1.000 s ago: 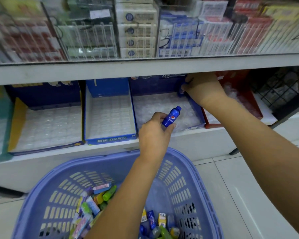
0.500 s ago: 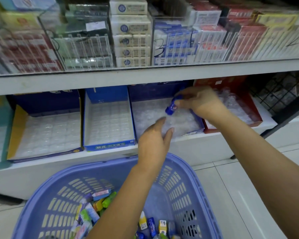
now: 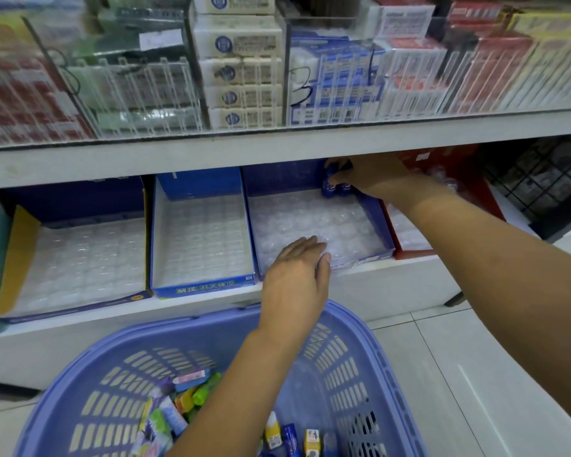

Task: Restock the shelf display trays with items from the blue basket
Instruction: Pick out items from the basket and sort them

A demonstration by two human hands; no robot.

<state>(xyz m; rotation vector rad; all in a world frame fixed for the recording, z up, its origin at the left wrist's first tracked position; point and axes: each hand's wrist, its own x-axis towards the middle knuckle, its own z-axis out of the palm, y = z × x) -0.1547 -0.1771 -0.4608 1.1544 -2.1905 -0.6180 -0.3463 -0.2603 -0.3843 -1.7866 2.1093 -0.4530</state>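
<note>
1. Head view: right hand [image 3: 373, 179] reaches into the far right corner of the dark blue tray [image 3: 381, 222]. Its fingers curl over a small blue bottle [image 3: 329, 187] standing upright there.
2. Left hand [image 3: 297, 272] is flat with fingers straight, holds nothing, at that tray's near edge.
3. Blue basket [image 3: 370, 334] sits near, below the shelf, with mixed small items [image 3: 178, 410] in its bottom.

Small blue bottles [image 3: 329, 190] stand upright in the back right corner of a dark blue display tray [image 3: 385, 225] lined with clear dimpled plastic. A neighbouring blue tray [image 3: 205, 286] shows a white gridded liner. Below the shelf, the blue basket [image 3: 387, 367] holds mixed colourful packets [image 3: 192, 380].
</note>
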